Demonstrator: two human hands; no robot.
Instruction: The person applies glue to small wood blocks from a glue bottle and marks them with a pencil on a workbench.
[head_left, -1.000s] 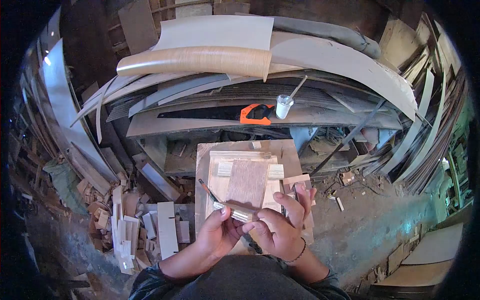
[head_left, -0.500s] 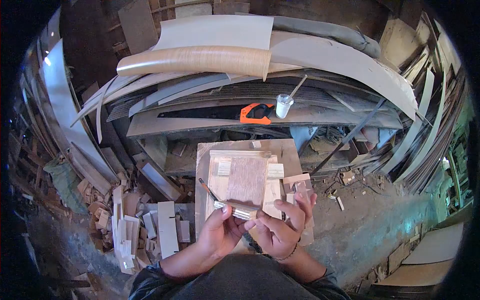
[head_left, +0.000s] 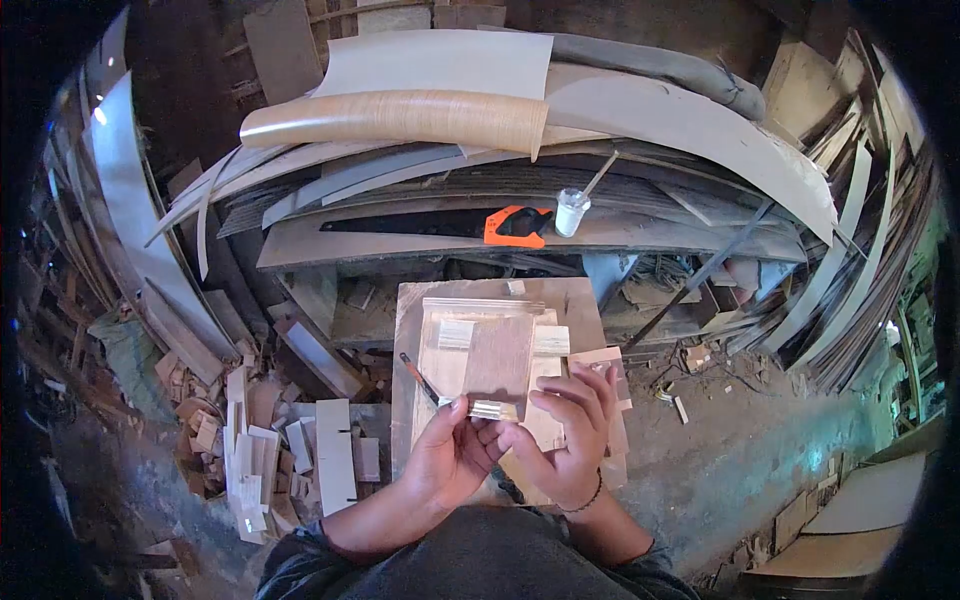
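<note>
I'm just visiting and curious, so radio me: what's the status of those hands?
Left hand holding small wood block. Right hand at its other end, grip unclear. Slim pencil-like tool close by; orange-handled saw farther off.

1. In front of me stands my worktop (head_left: 582,305), with a pale panel (head_left: 450,372) lying flat on it.
2. Near my worktop's far edge sits a small block (head_left: 516,287).
3. Beyond it, a dusty shelf (head_left: 650,237) carries an orange-handled saw (head_left: 514,227), lying flat, and just beside its handle an upright white cup (head_left: 570,215).
4. On the floor (head_left: 690,470), wood offcuts (head_left: 205,430) lie heaped to my left.
</note>
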